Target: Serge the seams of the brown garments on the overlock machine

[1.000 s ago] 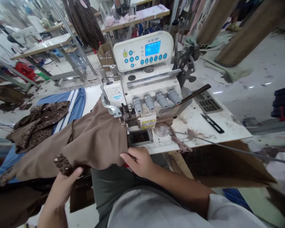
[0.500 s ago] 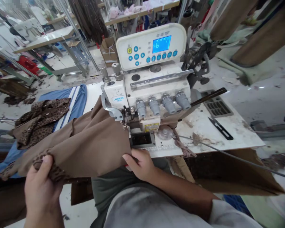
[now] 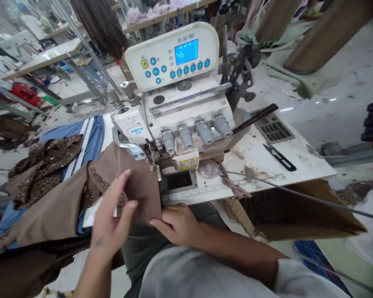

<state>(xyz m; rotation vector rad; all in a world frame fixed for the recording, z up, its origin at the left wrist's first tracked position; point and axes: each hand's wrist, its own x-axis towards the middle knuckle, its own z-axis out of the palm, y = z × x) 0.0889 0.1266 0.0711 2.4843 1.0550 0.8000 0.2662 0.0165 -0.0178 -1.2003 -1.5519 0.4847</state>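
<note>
Brown fabric [image 3: 143, 178] with leopard-print parts lies under the presser foot of a white overlock sewing machine [image 3: 186, 99] and trails off to the left. At its near right corner, my right hand [image 3: 180, 223] pinches the edge, thumb on top. My left hand [image 3: 112, 219] is over the folded part of the fabric, fingers stretched out and thumb apart. A leopard-print strip [image 3: 101, 182] shows by its fingertips, partly hidden by the hand. Whether the left palm touches the cloth is hard to tell.
Leopard-print pieces [image 3: 49, 165] rest on blue cloth with white stripes [image 3: 96, 132] at the left. Black thread snips [image 3: 279, 157] lie on the white machine table [image 3: 251, 178]. A grey cord [image 3: 292, 190] crosses the right side, above an open cardboard box [image 3: 313, 215].
My left hand has let go of the leopard-print edge and moved right, towards the machine. The fabric is now folded over near it. My right hand keeps its pinch; the view has shifted.
</note>
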